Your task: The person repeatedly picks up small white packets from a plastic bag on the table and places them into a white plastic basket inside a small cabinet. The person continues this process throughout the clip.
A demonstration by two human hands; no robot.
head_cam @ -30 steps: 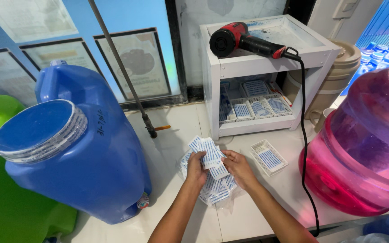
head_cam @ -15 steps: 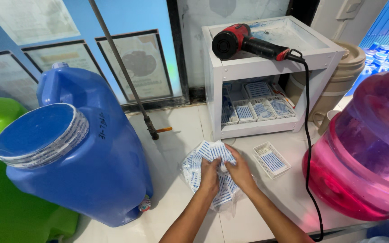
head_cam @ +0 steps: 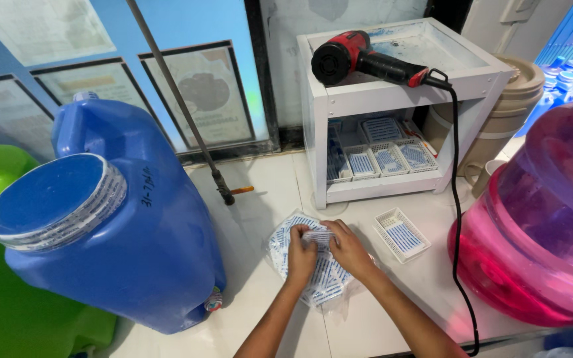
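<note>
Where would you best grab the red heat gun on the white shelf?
Probably by the black handle of the heat gun, coming from above. It lies on its side on the shelf, handle slim and clear on top, the red barrel end bulkier, and the cord trails off the handle's right end.

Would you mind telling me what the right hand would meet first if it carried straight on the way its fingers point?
The right hand points toward the left hand, so probably that, across the plastic bag of labels.
</note>
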